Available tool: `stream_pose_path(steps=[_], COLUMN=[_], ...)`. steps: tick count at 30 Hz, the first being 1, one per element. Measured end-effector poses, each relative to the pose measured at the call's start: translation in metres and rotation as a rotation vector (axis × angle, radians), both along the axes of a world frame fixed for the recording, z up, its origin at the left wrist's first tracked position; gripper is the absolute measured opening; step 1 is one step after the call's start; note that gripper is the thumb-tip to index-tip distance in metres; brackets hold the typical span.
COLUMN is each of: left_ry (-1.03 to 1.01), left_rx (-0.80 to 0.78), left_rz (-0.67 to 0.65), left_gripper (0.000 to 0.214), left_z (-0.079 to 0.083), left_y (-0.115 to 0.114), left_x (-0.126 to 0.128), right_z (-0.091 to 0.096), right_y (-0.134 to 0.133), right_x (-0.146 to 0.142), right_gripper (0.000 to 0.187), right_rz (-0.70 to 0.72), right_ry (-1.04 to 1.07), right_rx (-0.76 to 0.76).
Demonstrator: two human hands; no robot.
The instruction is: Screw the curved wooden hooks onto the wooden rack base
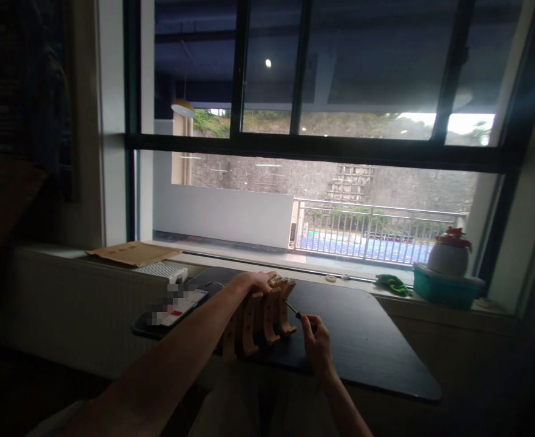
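Note:
A wooden rack (248, 331) with several curved, hook-like uprights stands at the near edge of the dark table. Small dark holes show along the uprights. My left hand (259, 280) reaches across the top and grips the rack's far side, its fingertips partly hidden. In my right hand (316, 341), closed around its dark handle, is a screwdriver (292, 308). Its thin metal shaft points up and left, and the tip meets the rightmost upright. Whether the tip sits in a screw is too small to tell.
The black table (363, 340) stands against a window sill. A phone (183, 306) lies on its left. On the sill are a brown paper envelope (133, 252), a tape roll (330, 278), a green cloth (393, 284), and a teal box (444, 288) under a white pot (449, 258).

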State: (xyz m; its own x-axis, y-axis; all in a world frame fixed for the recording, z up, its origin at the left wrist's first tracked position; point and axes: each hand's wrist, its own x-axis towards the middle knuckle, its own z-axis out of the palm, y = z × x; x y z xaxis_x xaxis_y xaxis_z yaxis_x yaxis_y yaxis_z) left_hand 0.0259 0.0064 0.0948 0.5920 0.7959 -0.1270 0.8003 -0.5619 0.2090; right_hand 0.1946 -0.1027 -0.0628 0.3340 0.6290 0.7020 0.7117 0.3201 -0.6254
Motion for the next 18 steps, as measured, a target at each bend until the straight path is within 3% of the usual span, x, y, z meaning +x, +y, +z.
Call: stream_pose_path(steps=[9,18], left_ry=[-0.001,0.0], left_rx=[0.0,0.011], left_rz=[-0.021,-0.047], left_gripper=[0.035,0.034], left_z=[-0.003,-0.003], left_y=[0.004,0.003], left_x=[-0.001,-0.003], right_z=[0.048,0.039], right_y=[-0.008,0.002], right_x=[0.008,0.001], right_gripper=[0.015,0.028], right_rz=[0.109,0.051], right_ry=[-0.321,-0.186], right_rx=[-0.123,-0.329])
